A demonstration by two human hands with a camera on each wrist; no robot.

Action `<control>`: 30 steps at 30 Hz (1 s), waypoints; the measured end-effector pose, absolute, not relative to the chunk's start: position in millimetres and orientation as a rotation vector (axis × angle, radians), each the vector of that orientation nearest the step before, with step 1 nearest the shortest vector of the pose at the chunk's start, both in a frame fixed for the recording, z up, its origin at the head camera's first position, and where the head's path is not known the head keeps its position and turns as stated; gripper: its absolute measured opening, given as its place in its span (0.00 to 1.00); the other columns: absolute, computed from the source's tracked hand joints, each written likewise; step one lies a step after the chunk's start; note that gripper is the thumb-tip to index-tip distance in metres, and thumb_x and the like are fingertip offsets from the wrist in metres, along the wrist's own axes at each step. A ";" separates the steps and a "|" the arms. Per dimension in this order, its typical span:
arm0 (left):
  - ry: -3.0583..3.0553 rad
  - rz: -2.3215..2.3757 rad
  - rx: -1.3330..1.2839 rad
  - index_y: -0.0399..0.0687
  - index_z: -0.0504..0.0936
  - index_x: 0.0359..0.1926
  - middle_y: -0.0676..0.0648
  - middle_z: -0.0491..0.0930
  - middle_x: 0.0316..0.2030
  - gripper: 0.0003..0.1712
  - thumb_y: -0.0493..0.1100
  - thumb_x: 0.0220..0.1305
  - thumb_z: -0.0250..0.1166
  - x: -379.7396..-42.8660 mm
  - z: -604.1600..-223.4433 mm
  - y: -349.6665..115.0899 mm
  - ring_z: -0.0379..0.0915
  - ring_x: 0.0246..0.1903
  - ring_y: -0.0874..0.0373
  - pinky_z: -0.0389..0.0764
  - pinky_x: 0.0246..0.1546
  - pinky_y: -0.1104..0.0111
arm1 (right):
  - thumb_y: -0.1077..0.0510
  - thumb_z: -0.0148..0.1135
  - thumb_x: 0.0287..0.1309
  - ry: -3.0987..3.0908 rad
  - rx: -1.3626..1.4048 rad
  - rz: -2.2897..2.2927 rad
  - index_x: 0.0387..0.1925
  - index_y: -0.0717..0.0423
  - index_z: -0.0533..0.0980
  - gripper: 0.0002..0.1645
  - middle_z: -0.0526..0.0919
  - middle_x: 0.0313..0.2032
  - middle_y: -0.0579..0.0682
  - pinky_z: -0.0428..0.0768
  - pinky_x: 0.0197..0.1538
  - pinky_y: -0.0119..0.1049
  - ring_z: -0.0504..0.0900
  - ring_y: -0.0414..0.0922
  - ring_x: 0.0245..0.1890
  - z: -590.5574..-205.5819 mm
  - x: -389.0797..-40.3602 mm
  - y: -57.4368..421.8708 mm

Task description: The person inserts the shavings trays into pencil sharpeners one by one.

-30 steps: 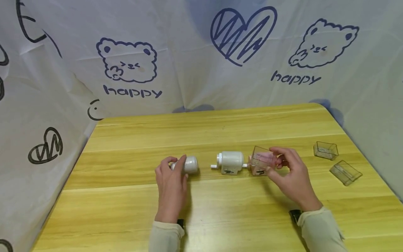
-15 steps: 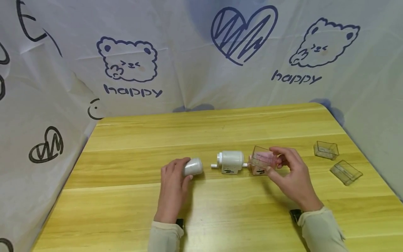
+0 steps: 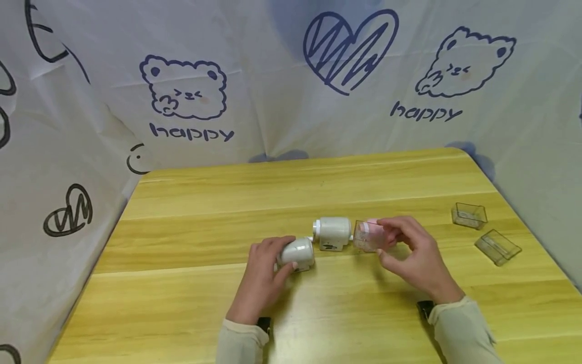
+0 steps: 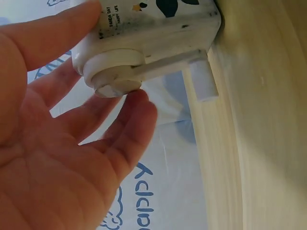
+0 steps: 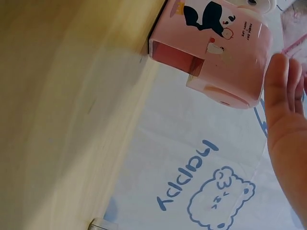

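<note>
A white crank pencil sharpener (image 3: 297, 251) is in my left hand (image 3: 263, 278), gripped between thumb and fingers. Its white handle (image 4: 204, 79) and printed side show in the left wrist view. Just behind it in the head view stands a second white pencil sharpener (image 3: 334, 230). My right hand (image 3: 420, 258) pinches a small clear drawer (image 3: 364, 242) by its right end. Behind that drawer is a pink pencil sharpener (image 5: 235, 52) with a panda print, partly covered in the head view. An opening shows low in its body in the right wrist view.
Two more clear drawers (image 3: 469, 216) lie toward the right edge of the wooden table (image 3: 182, 303), one of them (image 3: 497, 247) nearer me. A white cloth (image 3: 268, 76) with drawings hangs behind and beside the table.
My left hand has carried the white sharpener right, close to the middle one, and its body now shows more upright. The clear drawer in my right hand has moved slightly left and lower.
</note>
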State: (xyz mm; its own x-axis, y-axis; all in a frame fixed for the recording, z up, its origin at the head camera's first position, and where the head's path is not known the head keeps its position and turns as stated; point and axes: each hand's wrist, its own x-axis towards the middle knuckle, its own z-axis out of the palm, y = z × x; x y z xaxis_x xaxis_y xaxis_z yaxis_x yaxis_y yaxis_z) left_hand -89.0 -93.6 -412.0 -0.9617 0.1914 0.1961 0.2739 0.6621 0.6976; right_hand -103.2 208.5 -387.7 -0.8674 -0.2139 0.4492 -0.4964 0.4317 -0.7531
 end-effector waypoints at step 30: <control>-2.798 -1.172 -0.476 0.51 0.67 0.66 0.43 0.70 0.60 0.30 0.39 0.64 0.61 -85.9 -411.8 -85.7 0.70 0.56 0.46 0.70 0.56 0.54 | 0.62 0.74 0.42 -2.635 0.849 1.398 0.56 0.58 0.75 0.34 0.76 0.40 0.48 0.80 0.40 0.33 0.79 0.39 0.35 -428.6 -107.3 191.5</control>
State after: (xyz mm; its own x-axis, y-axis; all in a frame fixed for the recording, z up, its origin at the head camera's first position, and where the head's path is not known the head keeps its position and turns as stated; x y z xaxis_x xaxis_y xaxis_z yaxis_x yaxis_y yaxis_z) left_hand -85.9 -85.7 -411.8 -0.9494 0.2554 0.1825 0.3093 0.6611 0.6836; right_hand -107.3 191.5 -428.6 -0.8494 -0.4469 0.2806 -0.4829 0.4440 -0.7548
